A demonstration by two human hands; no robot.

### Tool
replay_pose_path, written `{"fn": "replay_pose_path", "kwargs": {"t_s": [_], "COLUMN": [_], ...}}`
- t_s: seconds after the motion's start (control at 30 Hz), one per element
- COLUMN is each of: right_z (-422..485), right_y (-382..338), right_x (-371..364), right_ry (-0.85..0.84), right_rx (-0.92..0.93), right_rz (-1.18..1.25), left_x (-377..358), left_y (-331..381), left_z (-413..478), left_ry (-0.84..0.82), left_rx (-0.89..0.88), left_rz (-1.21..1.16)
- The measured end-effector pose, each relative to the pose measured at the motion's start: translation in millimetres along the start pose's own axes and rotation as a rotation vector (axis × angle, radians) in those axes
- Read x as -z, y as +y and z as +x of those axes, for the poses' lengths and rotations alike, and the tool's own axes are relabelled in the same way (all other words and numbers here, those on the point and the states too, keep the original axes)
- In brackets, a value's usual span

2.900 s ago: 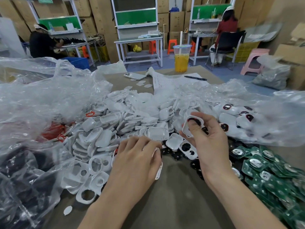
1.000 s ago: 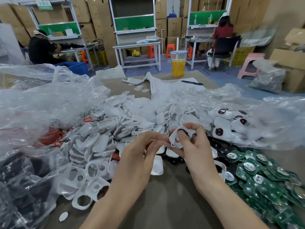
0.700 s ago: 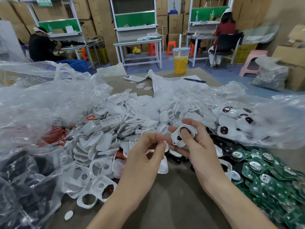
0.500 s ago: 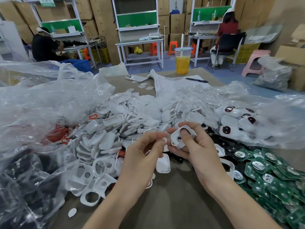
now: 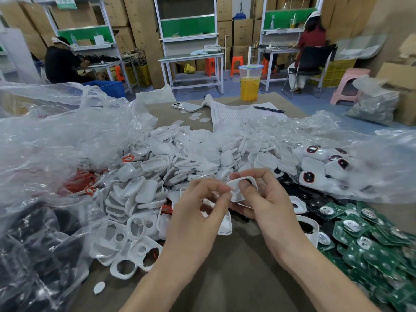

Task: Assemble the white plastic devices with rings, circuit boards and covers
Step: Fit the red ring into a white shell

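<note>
Tabletop (image 5: 236, 278) of brown colour is seen loaded with parts on nearly all sides of the hands. Large clear plastic bag (image 5: 56, 143) is spread at 9 to 10 o'clock, and a second clear bag (image 5: 382, 167) lies at 2 o'clock with finished white devices (image 5: 315, 158) inside it. A wide heap of white covers (image 5: 180, 158) is piled at 11 to 12 o'clock, touching the first bag. Green circuit boards (image 5: 371, 239) are heaped at 4 o'clock. White frames with holes (image 5: 135, 230) are laid at 8 o'clock, and red rings (image 5: 78, 181) are partly seen under the plastic at 9 o'clock. A printed paper sheet (image 5: 243, 113) is placed at 12 o'clock, far from the hands. The left hand (image 5: 200, 212) and the right hand (image 5: 267, 203) are held close together above the middle of the table. A cup of orange drink (image 5: 249, 83) is standing upright at the far edge at 12 o'clock, and a phone (image 5: 186, 106) is lying at 11 o'clock. A white shell (image 5: 236, 190) is gripped between the thumb and curled fingers of the right hand, above the near edge of the heap. The left thumb and forefinger are closed together at the left edge of this shell; whether the edge or some small part is pinched cannot be told.
</note>
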State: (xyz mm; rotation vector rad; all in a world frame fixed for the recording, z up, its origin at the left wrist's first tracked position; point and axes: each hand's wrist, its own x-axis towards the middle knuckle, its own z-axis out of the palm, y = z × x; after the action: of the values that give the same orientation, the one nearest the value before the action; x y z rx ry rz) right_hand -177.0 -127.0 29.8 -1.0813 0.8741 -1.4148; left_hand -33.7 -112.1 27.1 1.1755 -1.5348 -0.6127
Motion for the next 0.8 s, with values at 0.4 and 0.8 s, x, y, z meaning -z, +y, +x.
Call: {"fn": "replay_pose_path", "kwargs": {"t_s": [0.4, 0.8], "right_z": [-2, -1], "right_y": [2, -3], "right_x": [-5, 1], "right_ry": [-0.126, -0.084], "right_rx": [-0.079, -0.112], "right_rz": [0.104, -0.043], "left_x": [-3, 6], "left_y": [-7, 4], "left_z": [-5, 0], "left_ry": [0.008, -0.094], "left_rx": [-0.063, 0.210], "left_rz": [0.105, -0.194]}}
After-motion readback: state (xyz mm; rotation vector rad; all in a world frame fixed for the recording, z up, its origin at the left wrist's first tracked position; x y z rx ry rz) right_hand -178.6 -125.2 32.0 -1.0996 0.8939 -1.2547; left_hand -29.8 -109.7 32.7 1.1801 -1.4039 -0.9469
